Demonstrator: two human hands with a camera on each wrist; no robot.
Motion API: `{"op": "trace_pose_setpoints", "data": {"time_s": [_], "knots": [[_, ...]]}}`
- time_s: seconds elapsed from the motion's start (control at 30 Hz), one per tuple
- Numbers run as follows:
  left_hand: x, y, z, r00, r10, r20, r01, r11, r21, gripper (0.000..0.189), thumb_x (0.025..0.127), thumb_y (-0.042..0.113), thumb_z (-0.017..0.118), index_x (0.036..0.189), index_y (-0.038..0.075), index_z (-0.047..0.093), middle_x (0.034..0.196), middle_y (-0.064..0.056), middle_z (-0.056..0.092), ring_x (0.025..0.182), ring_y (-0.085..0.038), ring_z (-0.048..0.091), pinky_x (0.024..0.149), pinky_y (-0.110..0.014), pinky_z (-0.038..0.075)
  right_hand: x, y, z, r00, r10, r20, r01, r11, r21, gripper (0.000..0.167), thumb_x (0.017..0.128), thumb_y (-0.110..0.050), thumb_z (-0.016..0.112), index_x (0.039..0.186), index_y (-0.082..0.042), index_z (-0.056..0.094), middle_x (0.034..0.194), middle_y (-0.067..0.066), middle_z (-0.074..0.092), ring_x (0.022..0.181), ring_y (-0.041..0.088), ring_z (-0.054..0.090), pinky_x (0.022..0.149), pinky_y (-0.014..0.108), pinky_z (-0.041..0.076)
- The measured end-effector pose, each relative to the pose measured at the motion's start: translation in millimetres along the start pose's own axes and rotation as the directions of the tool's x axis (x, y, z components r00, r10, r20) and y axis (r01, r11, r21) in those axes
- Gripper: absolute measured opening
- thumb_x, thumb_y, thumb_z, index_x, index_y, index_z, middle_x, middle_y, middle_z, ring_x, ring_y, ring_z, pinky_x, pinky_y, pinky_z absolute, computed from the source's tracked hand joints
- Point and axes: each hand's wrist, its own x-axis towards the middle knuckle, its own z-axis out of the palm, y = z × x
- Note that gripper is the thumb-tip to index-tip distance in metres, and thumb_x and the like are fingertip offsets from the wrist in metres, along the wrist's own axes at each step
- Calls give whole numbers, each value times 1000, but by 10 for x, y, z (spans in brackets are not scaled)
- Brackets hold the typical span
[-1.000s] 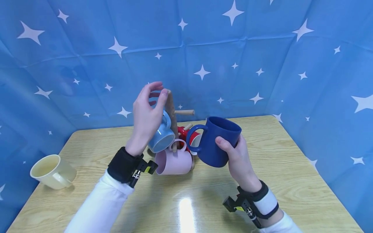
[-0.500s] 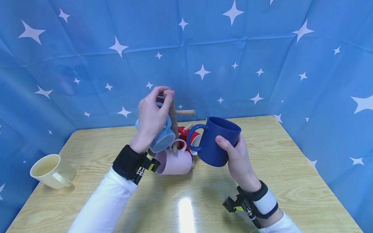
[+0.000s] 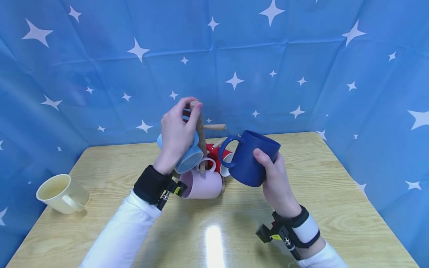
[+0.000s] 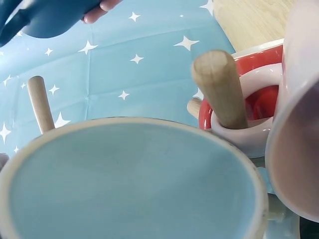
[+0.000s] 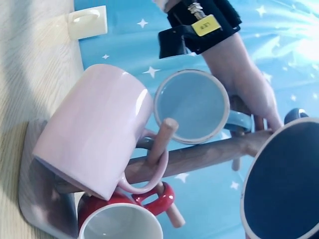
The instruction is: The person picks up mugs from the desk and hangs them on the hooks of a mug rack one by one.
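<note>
My left hand (image 3: 175,136) grips the top of a wooden mug tree (image 3: 201,139), thumb on the near side of the post. Under that hand a light blue mug (image 3: 190,159) hangs by its handle, its base towards me in the left wrist view. In my right hand (image 3: 277,182) is a dark blue mug (image 3: 246,163), held round its body with the thumb across the side. Its handle points left, towards the tree, and its mouth tilts up. A bare upper peg (image 3: 215,127) sticks out to the right between the post and this mug.
Lower on the tree hang a pink mug (image 3: 204,185) in front and a red mug (image 3: 212,150) behind. A cream mug (image 3: 63,197) lies tilted at the table's left edge. A blue star-patterned cloth (image 3: 234,59) rises behind the wooden table (image 3: 335,208).
My left hand came right from beside the post and took hold of its top. The dark blue mug has tipped slightly, its handle now tilted a little more, still in my right hand.
</note>
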Motion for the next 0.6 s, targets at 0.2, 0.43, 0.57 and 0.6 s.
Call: {"op": "trace_pose_setpoints", "data": {"time_s": [0.2,0.43,0.57,0.6], "knots": [[2,-12,-11,1000,-11,6,11,1000,8,31,107,31,61,125,7,70,109,-15,77,95,-31,73,79,-44,61,108,-17,56,999,37,-26,-35,996,80,73,101,-42,50,162,-16,17,164,13,33,146,35,40,124,64,35],[23,-30,-47,1000,4,1,-4,1000,18,31,107,31,61,125,7,71,109,-16,77,96,-32,74,79,-45,61,307,6,170,999,35,-2,-34,984,173,74,101,-43,49,161,-17,17,165,10,31,147,34,37,126,61,32],[16,-37,-8,1000,2,11,-2,1000,16,32,107,33,61,125,8,71,108,-15,77,95,-31,73,78,-43,61,364,33,173,998,51,-26,-46,985,166,74,101,-44,50,161,-16,17,164,11,31,146,33,38,126,60,33],[15,-34,1,1000,3,11,-3,1000,14,32,107,33,61,125,8,71,108,-14,77,95,-31,73,78,-43,61,374,37,171,998,55,-31,-49,985,164,74,101,-44,50,161,-15,18,164,11,32,146,33,39,125,59,33]]}}
